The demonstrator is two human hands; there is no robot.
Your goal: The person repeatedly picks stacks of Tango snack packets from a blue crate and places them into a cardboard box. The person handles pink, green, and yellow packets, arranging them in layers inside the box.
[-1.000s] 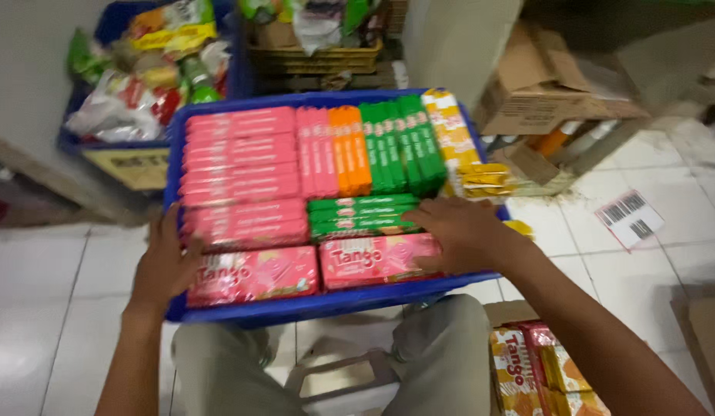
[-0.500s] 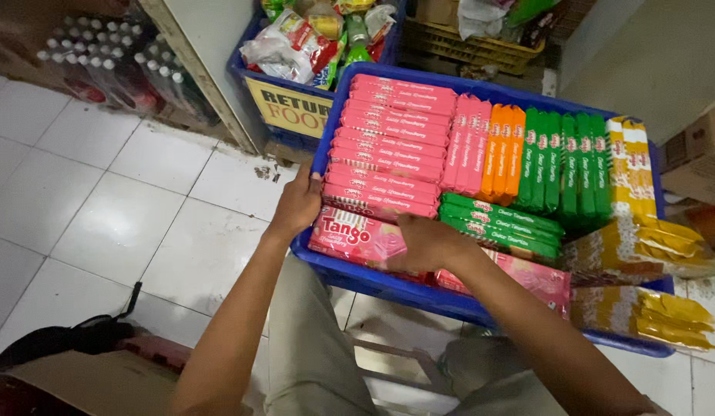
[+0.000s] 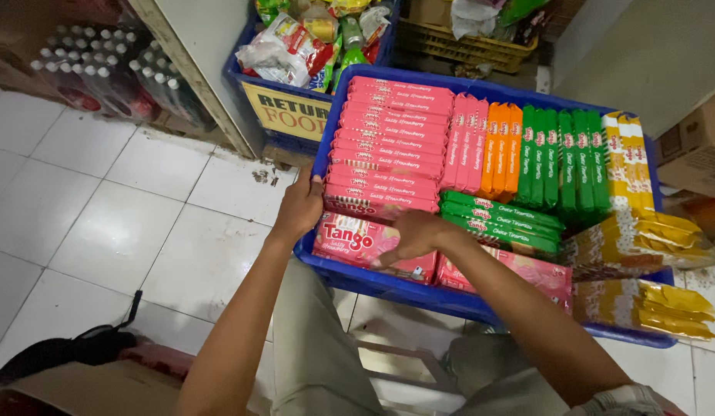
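- Left hand (image 3: pixel 299 208) clamps over the near-left rim of the blue crate (image 3: pixel 388 286), fingers hooked inside the wall, and that looks like a steadying hold since the crate sits on the person's lap.
- Right hand (image 3: pixel 413 235) lies flat on the pink wafer pack (image 3: pixel 357 240) in the front row, fingers spread and pressing down, not curled round it.
- That pack lies face up just under the right palm, touching the crate's front wall; a second pink pack (image 3: pixel 519 271) sits beside it, toward the right forearm.
- Just beyond both hands, a stack of pink packs (image 3: pixel 392 139) stands on edge, tightly filed so many fit.
- Farther right of the grip come orange packs (image 3: pixel 502 148), green packs (image 3: pixel 561 162) and yellow packs (image 3: pixel 646 246), grouped by colour.
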